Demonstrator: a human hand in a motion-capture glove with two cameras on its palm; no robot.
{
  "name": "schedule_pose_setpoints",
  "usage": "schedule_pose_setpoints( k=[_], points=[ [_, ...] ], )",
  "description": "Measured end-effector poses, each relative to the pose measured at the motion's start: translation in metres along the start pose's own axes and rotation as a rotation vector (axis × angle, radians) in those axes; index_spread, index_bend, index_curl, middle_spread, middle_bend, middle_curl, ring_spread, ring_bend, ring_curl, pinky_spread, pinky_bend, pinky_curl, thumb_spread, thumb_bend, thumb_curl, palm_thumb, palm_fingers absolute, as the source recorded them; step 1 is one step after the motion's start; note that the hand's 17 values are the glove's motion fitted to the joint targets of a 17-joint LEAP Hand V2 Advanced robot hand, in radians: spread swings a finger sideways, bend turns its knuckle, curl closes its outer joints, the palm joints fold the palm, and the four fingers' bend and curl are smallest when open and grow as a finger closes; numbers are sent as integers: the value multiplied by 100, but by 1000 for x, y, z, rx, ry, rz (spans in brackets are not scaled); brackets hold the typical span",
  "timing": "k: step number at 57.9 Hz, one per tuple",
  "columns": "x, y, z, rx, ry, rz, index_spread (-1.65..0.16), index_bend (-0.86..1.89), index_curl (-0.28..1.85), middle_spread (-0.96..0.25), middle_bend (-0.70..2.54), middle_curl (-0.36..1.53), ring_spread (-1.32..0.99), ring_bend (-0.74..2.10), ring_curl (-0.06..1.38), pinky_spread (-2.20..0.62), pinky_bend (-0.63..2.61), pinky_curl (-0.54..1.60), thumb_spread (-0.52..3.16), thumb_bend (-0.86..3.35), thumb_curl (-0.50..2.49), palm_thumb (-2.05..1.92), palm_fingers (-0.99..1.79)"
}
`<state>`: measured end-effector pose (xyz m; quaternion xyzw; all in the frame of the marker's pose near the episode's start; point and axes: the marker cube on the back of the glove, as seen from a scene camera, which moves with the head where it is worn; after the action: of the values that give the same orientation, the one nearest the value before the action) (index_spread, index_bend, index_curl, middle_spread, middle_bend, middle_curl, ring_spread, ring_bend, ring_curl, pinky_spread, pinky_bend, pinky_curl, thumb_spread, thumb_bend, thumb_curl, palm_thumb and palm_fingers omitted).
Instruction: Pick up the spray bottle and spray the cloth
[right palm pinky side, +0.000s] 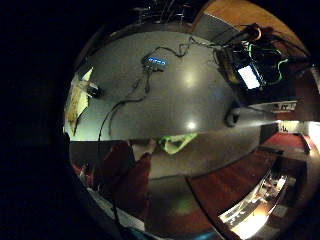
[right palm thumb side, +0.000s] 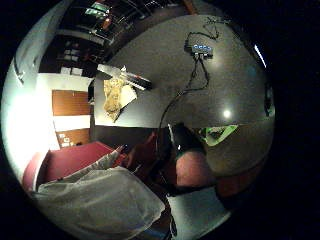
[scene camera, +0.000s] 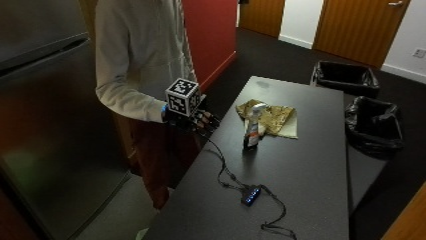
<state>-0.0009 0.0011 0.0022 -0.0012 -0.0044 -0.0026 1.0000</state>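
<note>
A spray bottle (scene camera: 252, 129) with a pale trigger head stands upright on the dark table (scene camera: 299, 170). Just behind it lies a crumpled yellow cloth (scene camera: 271, 117), touching or nearly touching its base. My gloved right hand (scene camera: 195, 120) hovers at the table's long edge beside the person, a short way from the bottle and apart from it. Its fingers are stretched out and relaxed and hold nothing. Both palm views look across the tabletop to the cloth (right palm pinky side: 77, 101) (right palm thumb side: 114, 98) with the bottle (right palm pinky side: 94, 90) (right palm thumb side: 125, 76) beside it.
A small hub with blue lights (scene camera: 251, 195) (right palm pinky side: 154, 62) (right palm thumb side: 199, 49) lies on the table, and its black cable runs to my hand. Two bins lined with black bags (scene camera: 345, 77) (scene camera: 373, 126) stand beyond the table's far edge. A steel cabinet (scene camera: 46, 125) is behind the person.
</note>
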Motion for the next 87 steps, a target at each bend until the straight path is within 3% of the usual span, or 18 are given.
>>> schedule_pose_setpoints(
  k=[8,21,40,62,87],
  points=[
    [5,-1,1,6,-25,-20,-30,17,13,-3,22,12,-1,22,9,15,37,16,68,27,20,58,23],
    [7,0,0,36,-35,-18,-36,16,20,-3,21,20,-1,21,14,19,37,23,88,15,29,65,20],
    [-24,-6,14,67,-165,-9,-38,14,24,-5,21,27,-1,22,19,20,36,28,94,1,37,71,17],
    [-85,2,50,199,-607,28,-37,11,19,-6,21,31,-1,31,25,20,44,33,95,-4,40,68,8],
    [-138,-27,79,230,-796,36,-37,11,19,-7,20,33,-3,37,28,20,50,35,94,-3,39,61,6]
  ],
)
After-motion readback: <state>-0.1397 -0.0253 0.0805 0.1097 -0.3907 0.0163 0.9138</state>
